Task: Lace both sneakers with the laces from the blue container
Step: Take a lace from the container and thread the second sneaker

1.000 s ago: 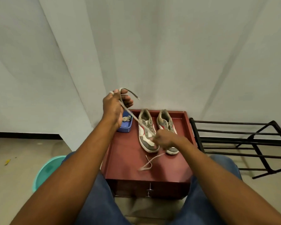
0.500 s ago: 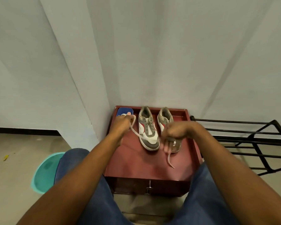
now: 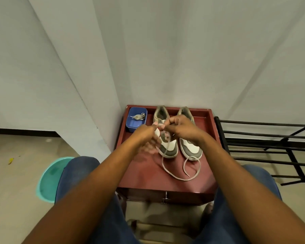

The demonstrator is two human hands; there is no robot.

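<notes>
While the table's (image 3: 143,178) near edge sits between the knees, the lace (image 3: 176,176) loops slack across its open front; left hand (image 3: 144,136) and right hand (image 3: 181,127), fingertips close together, pinch it above the left sneaker (image 3: 169,150); the blue box (image 3: 130,126), holding a second lace (image 3: 139,117), sits far-left; a rack (image 3: 264,138) flanks the right edge.

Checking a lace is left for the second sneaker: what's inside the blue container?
One bundled grey lace lies at the far end of the blue container; the rest of its floor looks bare. The left hand covers its near right corner.
</notes>
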